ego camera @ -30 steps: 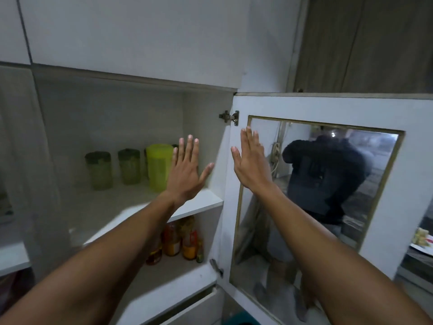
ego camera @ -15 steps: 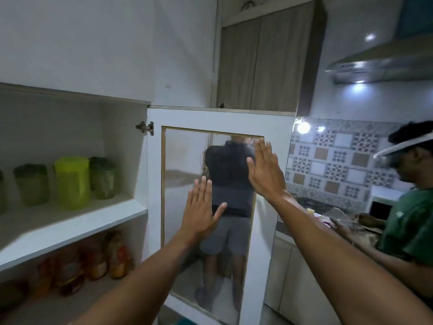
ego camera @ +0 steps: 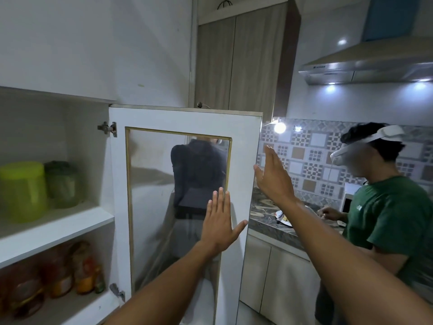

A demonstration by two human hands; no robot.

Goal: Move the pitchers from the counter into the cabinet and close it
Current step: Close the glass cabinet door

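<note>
The white cabinet stands open, its glass-paned door [ego camera: 243, 141] swung out toward me. On the upper shelf [ego camera: 58, 227] at the left sit a lime-green pitcher [ego camera: 22, 191] and a darker green one [ego camera: 62, 184] beside it. My left hand [ego camera: 220, 221] is flat and empty, fingers spread, in front of the glass near the door's free edge. My right hand [ego camera: 273, 177] is raised, open and empty, just past that free edge, at its outer side. I cannot tell whether either hand touches the door.
Jars and bottles [ego camera: 58, 275] fill the lower shelf. A person in a green shirt [ego camera: 393, 221] with a white headset stands at the right by a marbled counter [ego camera: 269, 219] with a plate. A range hood [ego camera: 365, 64] hangs above; tall wooden cabinets [ego camera: 239, 64] stand behind the door.
My view swung right, away from the shelves toward the door. My left hand left the shelf area for the glass; my right hand moved from the door's inner face to its free edge.
</note>
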